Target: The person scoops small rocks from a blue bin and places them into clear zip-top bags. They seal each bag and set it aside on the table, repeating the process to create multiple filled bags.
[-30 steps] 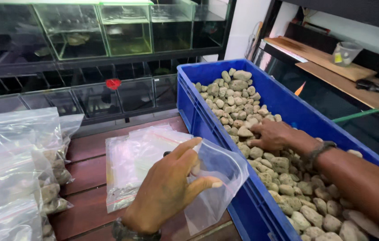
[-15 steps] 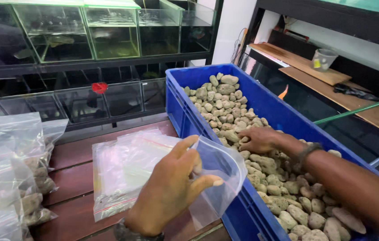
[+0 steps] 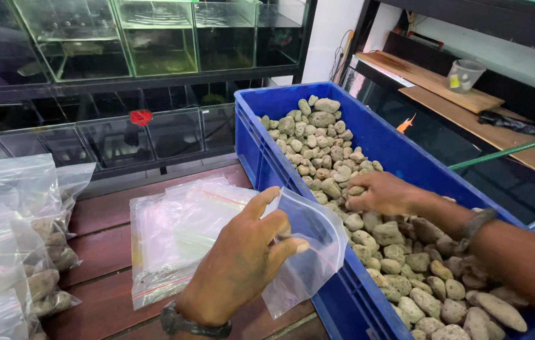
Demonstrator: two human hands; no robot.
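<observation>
My left hand (image 3: 242,258) holds a clear plastic zip bag (image 3: 308,249) open at its mouth, against the near rim of a blue plastic crate (image 3: 261,135). The crate is filled with pale grey-beige stones (image 3: 318,145). My right hand (image 3: 384,192) reaches into the crate with its fingers curled on the stones near the middle of the pile; I cannot tell if it grips any. A dark band sits on my right wrist and a watch on my left.
A stack of flat empty zip bags (image 3: 176,230) lies on the red-brown wooden slat table (image 3: 107,252). Filled bags of stones (image 3: 22,252) stand at the left. Glass aquarium tanks (image 3: 154,44) line the back. At right, wooden boards and a plastic cup (image 3: 464,74).
My right hand has drawn slightly back toward the crate's near side over the stones. My left hand still holds the bag open at the crate rim.
</observation>
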